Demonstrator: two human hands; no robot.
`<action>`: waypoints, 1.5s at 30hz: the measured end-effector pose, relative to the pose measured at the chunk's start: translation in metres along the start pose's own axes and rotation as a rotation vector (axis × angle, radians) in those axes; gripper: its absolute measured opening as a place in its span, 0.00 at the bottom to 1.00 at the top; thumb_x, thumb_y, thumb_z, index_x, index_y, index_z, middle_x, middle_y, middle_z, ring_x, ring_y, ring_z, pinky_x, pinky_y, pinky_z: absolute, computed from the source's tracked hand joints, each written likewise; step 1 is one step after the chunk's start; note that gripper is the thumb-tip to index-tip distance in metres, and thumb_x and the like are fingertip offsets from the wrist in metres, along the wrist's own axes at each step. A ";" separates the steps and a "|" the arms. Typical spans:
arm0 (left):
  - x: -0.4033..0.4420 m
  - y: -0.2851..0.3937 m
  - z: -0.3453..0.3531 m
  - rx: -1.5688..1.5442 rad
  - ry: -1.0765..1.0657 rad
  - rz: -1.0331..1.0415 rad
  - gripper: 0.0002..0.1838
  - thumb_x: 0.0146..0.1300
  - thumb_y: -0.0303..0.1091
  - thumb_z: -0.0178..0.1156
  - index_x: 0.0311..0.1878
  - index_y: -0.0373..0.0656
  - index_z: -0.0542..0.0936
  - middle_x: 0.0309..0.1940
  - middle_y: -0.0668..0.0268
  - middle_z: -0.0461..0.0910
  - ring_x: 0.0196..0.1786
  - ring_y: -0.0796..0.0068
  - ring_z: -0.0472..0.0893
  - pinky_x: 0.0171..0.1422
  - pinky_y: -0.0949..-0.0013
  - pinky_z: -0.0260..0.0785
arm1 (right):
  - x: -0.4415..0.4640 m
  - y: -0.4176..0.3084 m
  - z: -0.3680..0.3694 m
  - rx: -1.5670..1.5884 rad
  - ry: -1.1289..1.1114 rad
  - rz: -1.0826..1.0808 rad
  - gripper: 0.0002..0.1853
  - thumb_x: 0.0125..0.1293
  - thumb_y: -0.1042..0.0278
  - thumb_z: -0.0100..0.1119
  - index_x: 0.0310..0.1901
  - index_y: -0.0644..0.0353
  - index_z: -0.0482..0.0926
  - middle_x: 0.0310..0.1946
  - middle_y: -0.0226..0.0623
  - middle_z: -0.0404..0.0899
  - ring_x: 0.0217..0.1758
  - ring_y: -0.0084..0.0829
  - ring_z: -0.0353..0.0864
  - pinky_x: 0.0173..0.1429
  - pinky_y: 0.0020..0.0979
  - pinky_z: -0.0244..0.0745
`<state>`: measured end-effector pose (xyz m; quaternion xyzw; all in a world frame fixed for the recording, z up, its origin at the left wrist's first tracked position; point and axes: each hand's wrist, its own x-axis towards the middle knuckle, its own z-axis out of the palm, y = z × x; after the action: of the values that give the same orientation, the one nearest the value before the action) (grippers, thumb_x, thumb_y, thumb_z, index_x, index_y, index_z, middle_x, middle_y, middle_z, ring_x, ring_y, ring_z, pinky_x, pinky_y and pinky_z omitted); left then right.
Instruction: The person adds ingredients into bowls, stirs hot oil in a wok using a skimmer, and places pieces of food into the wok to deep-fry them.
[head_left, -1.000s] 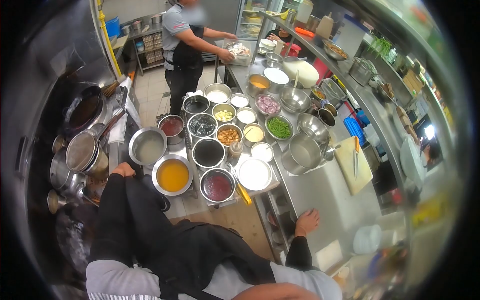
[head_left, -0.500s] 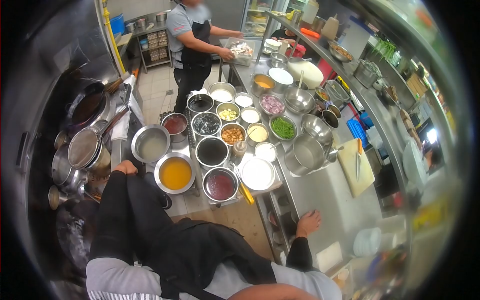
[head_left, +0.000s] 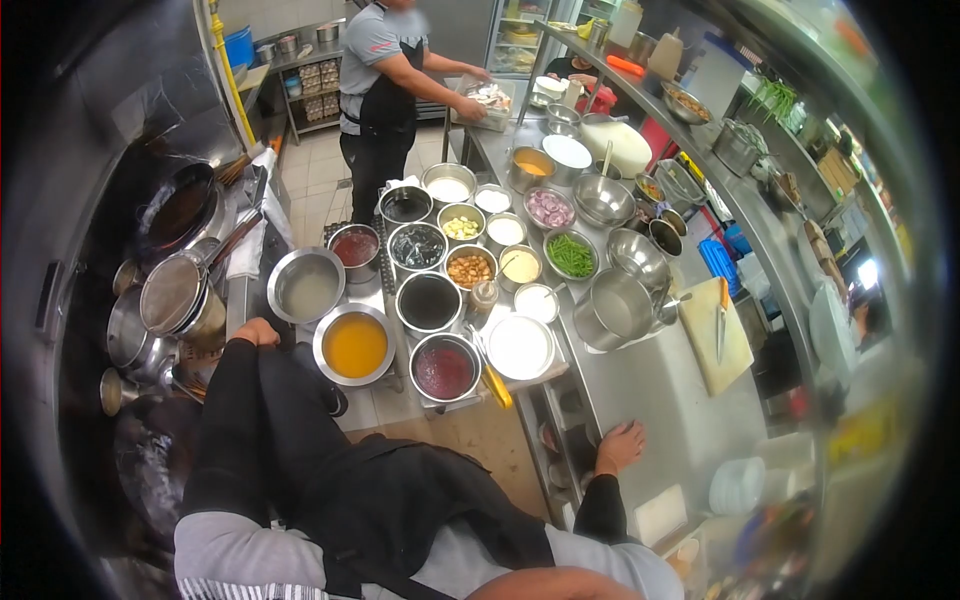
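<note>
My left hand (head_left: 257, 332) rests curled on the steel edge of the stove at the left, with nothing visible in its fingers. Nearest to it are a wide steel bowl of cloudy liquid (head_left: 306, 287) and a steel bowl of orange-yellow liquid (head_left: 353, 344). On the bare steel counter (head_left: 665, 400) at the right lies my right hand (head_left: 622, 447), palm down with fingers loosely spread and holding nothing. Beyond it are a cutting board (head_left: 712, 350) with an orange-handled knife (head_left: 722, 318) on it, and a large steel pot (head_left: 610, 308).
Several containers of sauces and ingredients crowd the middle, including green beans (head_left: 570, 255) and sliced onions (head_left: 550, 208). Yellow-handled tongs (head_left: 496, 387) lie by a white-filled pot (head_left: 520, 347). A strainer (head_left: 172, 295) sits left. A co-worker (head_left: 385, 90) holds a plastic tub (head_left: 487, 112).
The view has shifted very slightly. The co-worker has leaned a little to the left, both hands still at the tub. My two hands stay in place.
</note>
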<state>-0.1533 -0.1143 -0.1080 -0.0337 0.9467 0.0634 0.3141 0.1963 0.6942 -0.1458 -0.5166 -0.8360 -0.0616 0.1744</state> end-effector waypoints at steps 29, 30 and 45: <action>-0.011 0.009 -0.008 0.205 -0.009 0.075 0.21 0.50 0.49 0.70 0.45 0.50 0.88 0.48 0.55 0.86 0.51 0.55 0.85 0.56 0.58 0.76 | 0.002 0.005 0.002 0.052 0.004 -0.052 0.20 0.71 0.58 0.55 0.62 0.51 0.75 0.63 0.35 0.75 0.67 0.42 0.72 0.65 0.48 0.68; -0.029 0.024 -0.017 0.107 0.003 -0.007 0.22 0.49 0.50 0.70 0.43 0.46 0.88 0.46 0.53 0.86 0.49 0.55 0.85 0.55 0.58 0.76 | 0.001 0.005 0.003 0.056 0.004 -0.055 0.20 0.71 0.58 0.55 0.62 0.51 0.75 0.63 0.35 0.75 0.67 0.42 0.72 0.65 0.48 0.68; -0.025 0.024 -0.011 0.073 0.050 -0.104 0.23 0.47 0.49 0.70 0.44 0.45 0.88 0.49 0.52 0.85 0.55 0.53 0.83 0.59 0.58 0.74 | 0.002 -0.004 -0.015 0.036 -0.077 -0.004 0.20 0.72 0.57 0.52 0.62 0.53 0.74 0.67 0.35 0.72 0.68 0.42 0.71 0.66 0.48 0.68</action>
<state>-0.1419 -0.0914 -0.0816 -0.0729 0.9529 0.0117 0.2941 0.1955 0.6892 -0.1306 -0.5138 -0.8440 -0.0269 0.1513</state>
